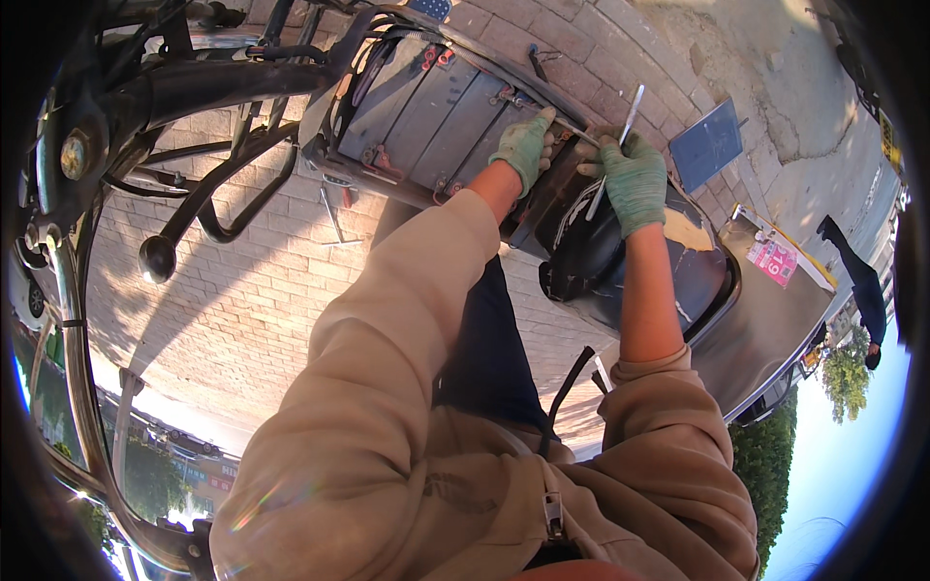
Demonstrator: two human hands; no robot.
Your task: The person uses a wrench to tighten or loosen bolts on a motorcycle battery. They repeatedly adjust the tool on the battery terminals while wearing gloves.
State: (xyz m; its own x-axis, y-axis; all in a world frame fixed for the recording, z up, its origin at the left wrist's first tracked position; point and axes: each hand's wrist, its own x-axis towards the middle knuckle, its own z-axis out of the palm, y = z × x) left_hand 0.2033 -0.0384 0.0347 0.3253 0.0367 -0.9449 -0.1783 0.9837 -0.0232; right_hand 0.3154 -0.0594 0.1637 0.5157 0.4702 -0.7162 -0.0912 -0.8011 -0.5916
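Observation:
In the head view my left hand (523,155), in a green glove, has its fingers curled at the edge of an open compartment holding several grey batteries (431,121) with red terminals; a thin metal piece (572,129) runs from its fingertips toward my right hand, and its grip is partly hidden. My right hand (630,179), also gloved, is closed around a long silvery bar (635,107) that sticks up past its fingers and down beside it. Below and right of it is a black seat (605,276) with torn covering, lying beside the compartment.
Black frame tubes (213,92) and a lever fill the left. A dark flat panel (707,140) lies on the brick paving (232,290). A tool (329,218) lies left of the compartment. A metal body panel (756,300) is at right; a dark-clothed person (862,281) stands beyond.

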